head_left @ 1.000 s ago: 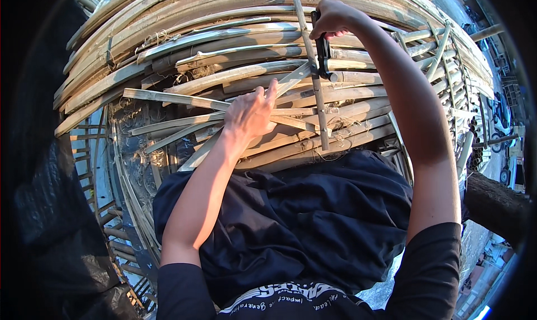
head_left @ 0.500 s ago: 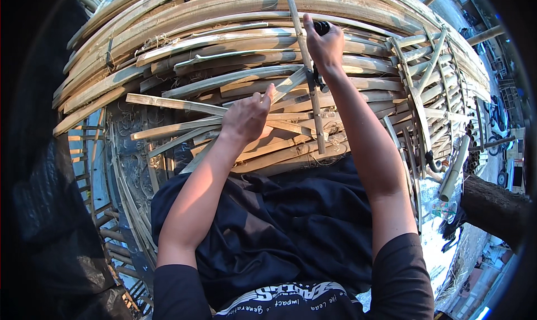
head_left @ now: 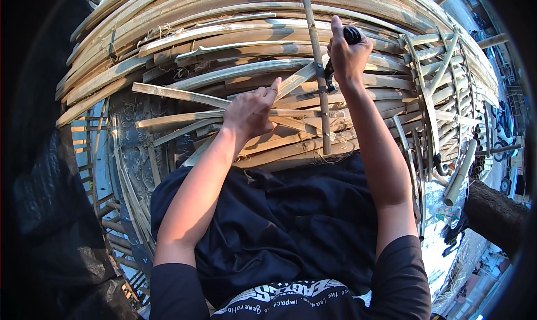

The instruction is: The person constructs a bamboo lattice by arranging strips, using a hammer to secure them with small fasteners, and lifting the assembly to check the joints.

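Note:
My left hand [head_left: 249,112] is closed around a pale split bamboo strip [head_left: 295,80], its index finger stretched out along it. The strip slants up to the right and meets a thin upright bamboo pole [head_left: 315,40]. Just right of that pole, my right hand [head_left: 349,54] grips a tool with a black rounded handle [head_left: 352,35]. A dark part of this tool [head_left: 330,76] shows below the fist, close to the pole; the hand hides the rest, so its kind cannot be made out.
Stacked split bamboo lengths [head_left: 224,26] lie across the far side. Loose strips [head_left: 179,93] cross left of my left hand. A lashed bamboo frame [head_left: 425,90] stands at the right, near a bamboo tube [head_left: 461,172] and a dark log [head_left: 495,211]. Dark cloth [head_left: 279,208] covers my lap.
My right hand has moved a little to the right with the tool, slightly farther from the upright pole. My left hand keeps its hold on the strip. The whole view has shifted slightly.

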{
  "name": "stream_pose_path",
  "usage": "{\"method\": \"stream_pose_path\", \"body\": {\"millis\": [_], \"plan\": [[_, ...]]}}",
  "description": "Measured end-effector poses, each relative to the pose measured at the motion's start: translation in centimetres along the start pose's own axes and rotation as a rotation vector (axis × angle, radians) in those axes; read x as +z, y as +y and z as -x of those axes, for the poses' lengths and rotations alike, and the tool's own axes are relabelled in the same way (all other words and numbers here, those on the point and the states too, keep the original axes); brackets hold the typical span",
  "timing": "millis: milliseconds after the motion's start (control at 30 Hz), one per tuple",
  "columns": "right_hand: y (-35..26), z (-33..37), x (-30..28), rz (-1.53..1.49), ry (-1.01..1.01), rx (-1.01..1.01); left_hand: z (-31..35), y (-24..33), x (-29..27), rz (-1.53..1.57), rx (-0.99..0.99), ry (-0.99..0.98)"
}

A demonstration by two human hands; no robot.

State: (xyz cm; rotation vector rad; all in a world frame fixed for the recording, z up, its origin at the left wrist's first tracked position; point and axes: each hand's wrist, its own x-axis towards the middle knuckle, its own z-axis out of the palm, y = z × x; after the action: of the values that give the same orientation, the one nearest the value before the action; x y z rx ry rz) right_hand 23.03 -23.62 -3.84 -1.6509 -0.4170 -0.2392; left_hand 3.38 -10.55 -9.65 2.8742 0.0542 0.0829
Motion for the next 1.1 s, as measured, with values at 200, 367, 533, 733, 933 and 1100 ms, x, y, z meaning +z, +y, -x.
{"method": "stream_pose_path", "body": {"millis": [200, 367, 533, 733, 933, 1100], "plan": [[0.1, 0.1, -0.9, -0.306, 0.026, 0.102, 0.0, -0.4, 0.2, -0.006, 0.015, 0.003], [0.2, 1.3, -1.2, -0.333, 0.031, -0.017, 0.2, -0.4, 0.5, 0.009, 0.032, 0.037], [-2.7, -0.3, -3.0, -0.42, -0.002, -0.2, 0.1, 0.3, -0.4, 0.062, 0.05, 0.119], [-3.2, -1.0, -3.8, -0.247, -0.103, -0.163, 0.3, 0.3, -0.4, -0.027, 0.144, 0.183], [-1.8, -3.4, -7.2, 0.156, -0.055, -0.024, 0.0, 0.8, -1.5, -0.011, 0.162, 0.257], [-5.5, -1.2, -13.2, -0.07, 0.049, 0.186, 0.8, -1.9, -4.1, 0.037, 0.211, 0.325]]}}
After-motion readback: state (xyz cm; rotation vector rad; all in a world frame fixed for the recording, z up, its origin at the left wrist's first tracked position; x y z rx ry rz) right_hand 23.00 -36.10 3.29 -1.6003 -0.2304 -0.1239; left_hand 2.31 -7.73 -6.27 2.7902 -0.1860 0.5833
